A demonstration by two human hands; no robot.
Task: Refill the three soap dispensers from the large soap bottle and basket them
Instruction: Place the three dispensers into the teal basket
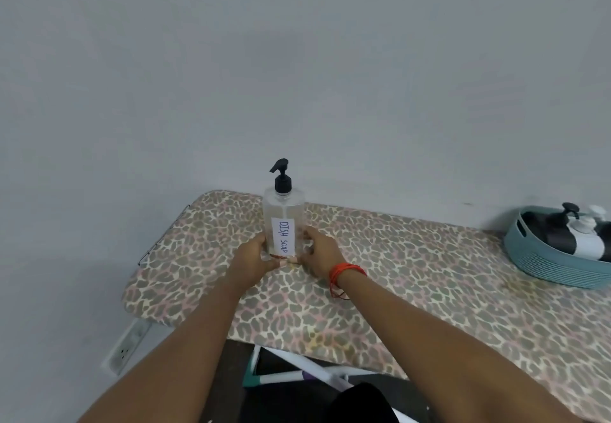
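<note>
Here, left hand point(254, 259) and right hand point(319, 252) around upright dispenser point(283, 224); basket point(558, 257) with perhaps two dispensers well apart.

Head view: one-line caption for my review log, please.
Both hands, left hand and right hand, hold an upright clear dish soap dispenser on a leopard-print board; teal basket at right.
</note>
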